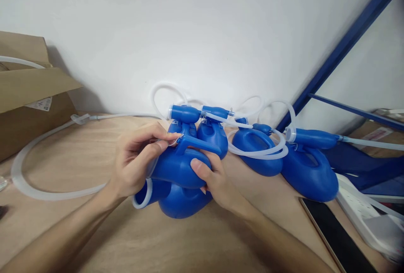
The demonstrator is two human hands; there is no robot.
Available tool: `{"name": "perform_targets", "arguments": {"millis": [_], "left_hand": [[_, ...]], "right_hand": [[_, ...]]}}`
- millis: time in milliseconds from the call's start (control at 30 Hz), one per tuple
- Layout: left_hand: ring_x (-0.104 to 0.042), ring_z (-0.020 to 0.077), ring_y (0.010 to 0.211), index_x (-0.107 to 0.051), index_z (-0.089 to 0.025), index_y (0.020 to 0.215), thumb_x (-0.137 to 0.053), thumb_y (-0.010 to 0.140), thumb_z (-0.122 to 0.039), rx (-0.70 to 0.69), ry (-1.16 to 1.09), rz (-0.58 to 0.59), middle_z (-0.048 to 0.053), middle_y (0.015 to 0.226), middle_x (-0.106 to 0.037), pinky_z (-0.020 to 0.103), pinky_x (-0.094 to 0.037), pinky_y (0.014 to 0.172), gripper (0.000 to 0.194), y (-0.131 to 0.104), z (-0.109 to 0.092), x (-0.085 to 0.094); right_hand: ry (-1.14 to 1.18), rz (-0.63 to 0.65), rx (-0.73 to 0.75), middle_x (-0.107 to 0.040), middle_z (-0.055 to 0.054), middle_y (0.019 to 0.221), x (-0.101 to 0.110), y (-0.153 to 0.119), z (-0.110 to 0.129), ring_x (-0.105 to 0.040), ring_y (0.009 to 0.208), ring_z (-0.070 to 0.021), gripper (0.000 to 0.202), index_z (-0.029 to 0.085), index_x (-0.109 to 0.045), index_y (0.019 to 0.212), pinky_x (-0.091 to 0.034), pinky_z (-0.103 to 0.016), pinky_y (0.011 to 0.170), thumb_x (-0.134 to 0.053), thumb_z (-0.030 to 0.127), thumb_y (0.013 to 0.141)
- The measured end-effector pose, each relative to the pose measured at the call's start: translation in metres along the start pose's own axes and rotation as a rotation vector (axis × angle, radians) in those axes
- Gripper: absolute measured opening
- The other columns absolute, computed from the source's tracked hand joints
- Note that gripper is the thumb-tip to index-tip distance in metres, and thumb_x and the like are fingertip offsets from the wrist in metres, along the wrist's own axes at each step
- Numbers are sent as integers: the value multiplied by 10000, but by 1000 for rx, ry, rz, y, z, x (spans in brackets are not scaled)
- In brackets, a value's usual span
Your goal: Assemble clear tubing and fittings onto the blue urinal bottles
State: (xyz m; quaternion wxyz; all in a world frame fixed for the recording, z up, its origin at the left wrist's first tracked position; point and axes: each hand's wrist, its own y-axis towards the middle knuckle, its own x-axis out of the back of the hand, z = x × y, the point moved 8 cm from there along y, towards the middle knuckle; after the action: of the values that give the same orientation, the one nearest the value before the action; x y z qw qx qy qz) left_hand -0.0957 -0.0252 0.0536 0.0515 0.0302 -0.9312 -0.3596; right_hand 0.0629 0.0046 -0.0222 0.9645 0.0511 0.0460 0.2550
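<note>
A blue plastic urinal bottle [176,167] with a moulded handle is held tilted in front of me. My right hand [213,176] grips its rounded right side, thumb on top. At its left end, my left hand [139,155] is closed, finger and thumb pinching a thin translucent strip beside the handle's root. That strip seems to belong to a translucent cap [152,167] over the bottle's mouth, mostly covered by my fingers. Directly below is a second blue urinal bottle [186,201], its open mouth with a white rim facing left.
Several more blue bottles with translucent hoses stand near the wall, one [309,172] at the right. A hose [57,196] curves across the left. A cardboard box [31,117] is at left; a phone [334,235] and power strip [360,210] lie right, by a blue metal frame [344,49].
</note>
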Motion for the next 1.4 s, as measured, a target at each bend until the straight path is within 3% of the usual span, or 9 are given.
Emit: {"name": "perform_targets", "arguments": {"millis": [100,200,333,467,600,1067,1267,1333,1400], "left_hand": [[-676,211,925,-861,-307,880,-625,880,-133,9,-14,-24,17,923,-764,337,-515,852,293,3,1,1],[-690,225,992,-858,-287,814,-627,896,-161,38,-15,-24,28,959,-778,332,-523,919,275,5,2,1],[-702,183,859,-853,-274,805,-687,950,-229,110,20,-57,21,865,-784,266,-541,775,225,5,7,3],[-701,177,779,-820,-240,721,-814,861,-249,230,-48,-67,27,817,-770,249,-560,680,140,4,16,2],[-663,170,648,-781,-217,655,-897,776,-296,321,-132,-68,31,720,-727,261,-536,546,185,6,22,0],[-673,158,624,-779,-209,710,-943,680,-278,449,-197,-103,28,737,-750,232,-555,526,180,4,38,0],[-737,221,756,-831,-233,761,-870,801,-344,332,-112,3,73,818,-787,266,-616,628,124,14,25,6],[-769,262,884,-857,-262,923,-843,847,-390,311,-8,86,89,966,-812,284,-648,697,149,16,21,9],[-777,293,997,-822,-301,1161,-837,860,-417,324,110,203,95,1161,-799,301,-669,742,322,14,22,10]], "right_hand": [[-10,19,-46,-639,18,792,1,2,-6,-501,506,-77,526,290,-728,1275,-388,-195,421,-704,645,887],[-16,38,-70,-583,37,738,-1,3,-9,-454,452,-55,517,279,-721,1272,-346,-181,397,-669,643,909],[-26,48,-64,-588,35,737,-4,3,-8,-456,443,-53,547,253,-713,1284,-354,-179,399,-645,649,912],[-47,43,-51,-578,40,714,-4,3,-5,-453,442,-57,566,231,-708,1294,-364,-183,402,-645,643,911],[-46,51,-59,-604,27,762,-4,2,-4,-464,451,-54,576,234,-707,1313,-373,-183,402,-659,640,906],[-58,42,-76,-572,35,715,0,3,-4,-473,481,-69,521,253,-700,1299,-359,-189,417,-633,626,942],[-100,13,-53,-638,8,797,9,4,-5,-507,516,-85,535,298,-718,1299,-411,-218,453,-665,665,913],[-110,-22,-60,-659,-1,811,15,5,-4,-528,536,-100,555,308,-719,1308,-424,-228,462,-676,683,901],[-112,-45,-52,-711,-20,906,20,7,-3,-609,624,-138,565,321,-716,1320,-490,-253,514,-693,686,890]]}}
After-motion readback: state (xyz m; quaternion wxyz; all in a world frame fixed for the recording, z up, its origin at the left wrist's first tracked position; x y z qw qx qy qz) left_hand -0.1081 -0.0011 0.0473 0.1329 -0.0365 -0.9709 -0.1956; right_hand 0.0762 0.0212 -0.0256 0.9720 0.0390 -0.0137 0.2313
